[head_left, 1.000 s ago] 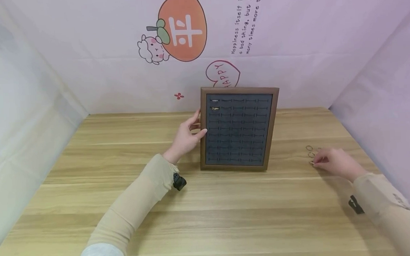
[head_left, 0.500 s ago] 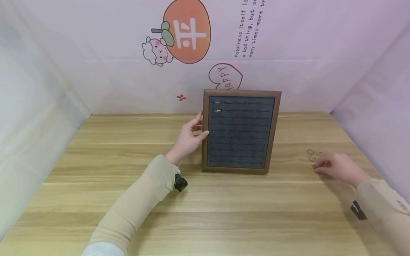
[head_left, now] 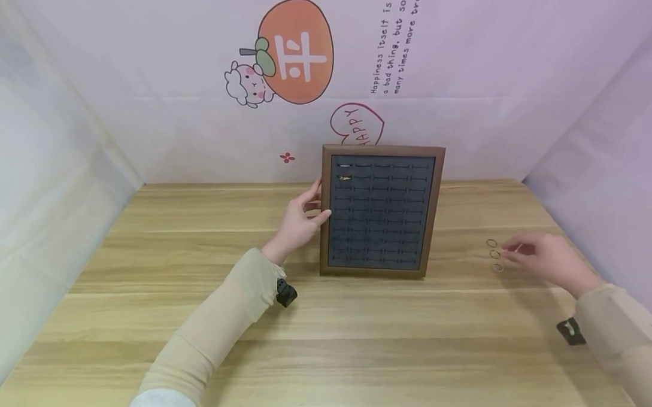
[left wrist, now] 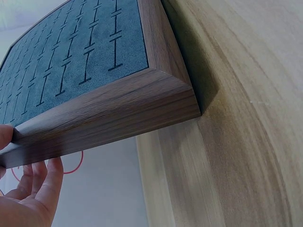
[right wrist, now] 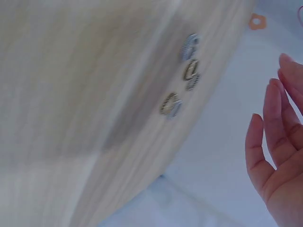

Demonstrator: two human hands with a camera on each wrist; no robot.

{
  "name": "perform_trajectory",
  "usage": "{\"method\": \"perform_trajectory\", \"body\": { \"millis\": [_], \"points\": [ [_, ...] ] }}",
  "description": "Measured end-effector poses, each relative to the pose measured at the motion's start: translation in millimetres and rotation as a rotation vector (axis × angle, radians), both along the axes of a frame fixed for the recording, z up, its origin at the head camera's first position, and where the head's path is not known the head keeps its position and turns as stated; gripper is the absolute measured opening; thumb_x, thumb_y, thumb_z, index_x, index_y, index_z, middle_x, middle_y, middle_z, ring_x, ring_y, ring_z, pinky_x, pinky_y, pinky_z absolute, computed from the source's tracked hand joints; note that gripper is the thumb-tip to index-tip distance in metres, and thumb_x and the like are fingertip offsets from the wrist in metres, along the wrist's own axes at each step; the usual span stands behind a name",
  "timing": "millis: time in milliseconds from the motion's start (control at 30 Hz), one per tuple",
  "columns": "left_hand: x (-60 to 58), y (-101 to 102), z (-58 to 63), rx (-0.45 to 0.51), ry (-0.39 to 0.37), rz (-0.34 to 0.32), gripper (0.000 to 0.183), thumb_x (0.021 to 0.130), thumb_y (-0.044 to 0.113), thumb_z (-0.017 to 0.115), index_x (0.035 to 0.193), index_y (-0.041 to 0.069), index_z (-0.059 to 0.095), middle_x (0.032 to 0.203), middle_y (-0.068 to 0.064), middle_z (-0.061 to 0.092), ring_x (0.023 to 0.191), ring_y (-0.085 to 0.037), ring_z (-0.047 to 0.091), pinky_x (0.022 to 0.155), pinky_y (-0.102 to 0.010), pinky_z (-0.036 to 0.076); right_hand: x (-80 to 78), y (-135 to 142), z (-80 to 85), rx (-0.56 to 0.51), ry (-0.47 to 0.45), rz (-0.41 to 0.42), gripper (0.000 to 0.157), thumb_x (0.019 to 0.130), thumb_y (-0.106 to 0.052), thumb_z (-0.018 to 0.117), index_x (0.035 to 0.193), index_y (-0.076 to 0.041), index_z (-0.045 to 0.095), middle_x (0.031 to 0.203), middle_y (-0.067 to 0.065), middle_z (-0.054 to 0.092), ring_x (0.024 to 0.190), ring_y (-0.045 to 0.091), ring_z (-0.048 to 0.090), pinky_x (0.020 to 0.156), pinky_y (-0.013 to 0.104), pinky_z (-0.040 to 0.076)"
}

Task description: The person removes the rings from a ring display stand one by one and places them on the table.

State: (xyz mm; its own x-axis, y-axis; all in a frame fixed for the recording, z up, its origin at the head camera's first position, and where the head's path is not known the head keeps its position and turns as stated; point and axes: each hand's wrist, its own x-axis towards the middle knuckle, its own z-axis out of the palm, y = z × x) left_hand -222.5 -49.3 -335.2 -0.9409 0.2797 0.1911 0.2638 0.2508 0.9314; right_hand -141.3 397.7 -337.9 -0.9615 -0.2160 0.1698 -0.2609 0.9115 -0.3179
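A brown wood-framed ring display board (head_left: 381, 210) with a dark slotted insert stands tilted up on the table. Two rings, one silvery (head_left: 344, 165) and one gold-toned (head_left: 344, 177), sit in its upper left slots. My left hand (head_left: 298, 223) grips the board's left edge, thumb on the front and fingers behind, as the left wrist view also shows. On the right, thin rings (head_left: 495, 254) lie in a short column. My right hand (head_left: 543, 257) hovers beside them, fingertips close to the middle ring. In the blurred right wrist view, the fingers (right wrist: 258, 142) are loosely bent and no ring shows among them.
The wood-grain table (head_left: 320, 347) spans the space in front. White cloth walls enclose it, and the back cloth (head_left: 183, 130) carries printed cartoons and lettering. A black wrist camera (head_left: 286, 293) hangs under the left sleeve, another (head_left: 570, 331) under the right.
My right hand has come away from the lowest ring and moved slightly up and right; that ring now lies uncovered. My left hand keeps its grip on the board. The view has shifted slightly.
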Motion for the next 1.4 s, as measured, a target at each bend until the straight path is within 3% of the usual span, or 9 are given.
{"method": "perform_trajectory", "body": {
  "millis": [433,700,933,1133,1400],
  "points": [
    [2.7,-0.2,0.2,-0.002,-0.019,0.005,0.07,0.09,0.001,0.059,0.15,0.017,0.027,0.132,-0.019,0.049,0.116,-0.032,0.053,0.097,-0.042,0.049,8.0,-41.0,17.3,-0.123,0.146,0.051,0.012,0.079,-0.005,0.073,0.091,-0.006,0.073,0.083,0.01,0.07,0.07,-0.015,0.051,0.06,0.008,0.044],
    [2.3,-0.4,-0.6,-0.002,-0.013,0.001,0.07,0.091,0.001,0.059,0.15,0.016,0.026,0.132,-0.019,0.049,0.116,-0.033,0.053,0.097,-0.042,0.049,7.8,-68.2,22.4,-0.161,0.206,0.107,0.016,0.079,-0.005,0.074,0.094,-0.009,0.072,0.089,0.009,0.07,0.078,-0.017,0.048,0.059,0.013,0.047],
    [0.0,0.0,-1.3,0.004,0.002,0.003,0.069,0.09,0.001,0.06,0.15,0.016,0.027,0.133,-0.02,0.05,0.117,-0.034,0.053,0.097,-0.043,0.049,-0.9,-93.8,26.1,-0.185,0.254,0.156,0.017,0.08,-0.004,0.073,0.097,-0.006,0.071,0.094,0.009,0.07,0.078,-0.016,0.047,0.059,0.013,0.045],
    [-0.8,0.3,0.2,0.008,-0.004,0.002,0.069,0.091,0.001,0.059,0.15,0.016,0.027,0.134,-0.019,0.049,0.117,-0.034,0.052,0.097,-0.043,0.048,-13.2,-121.0,29.3,-0.216,0.304,0.179,0.02,0.077,-0.002,0.074,0.097,-0.006,0.072,0.088,0.004,0.068,0.077,-0.008,0.053,0.064,0.014,0.045],
    [1.8,0.3,0.9,0.012,-0.011,0.006,0.07,0.09,0.0,0.06,0.15,0.017,0.027,0.135,-0.019,0.049,0.116,-0.034,0.053,0.097,-0.043,0.049,-25.0,-156.4,38.4,-0.278,0.358,0.228,0.02,0.077,-0.001,0.075,0.096,-0.005,0.072,0.098,0.007,0.067,0.075,0.001,0.055,0.064,0.011,0.044]
  ]
}}
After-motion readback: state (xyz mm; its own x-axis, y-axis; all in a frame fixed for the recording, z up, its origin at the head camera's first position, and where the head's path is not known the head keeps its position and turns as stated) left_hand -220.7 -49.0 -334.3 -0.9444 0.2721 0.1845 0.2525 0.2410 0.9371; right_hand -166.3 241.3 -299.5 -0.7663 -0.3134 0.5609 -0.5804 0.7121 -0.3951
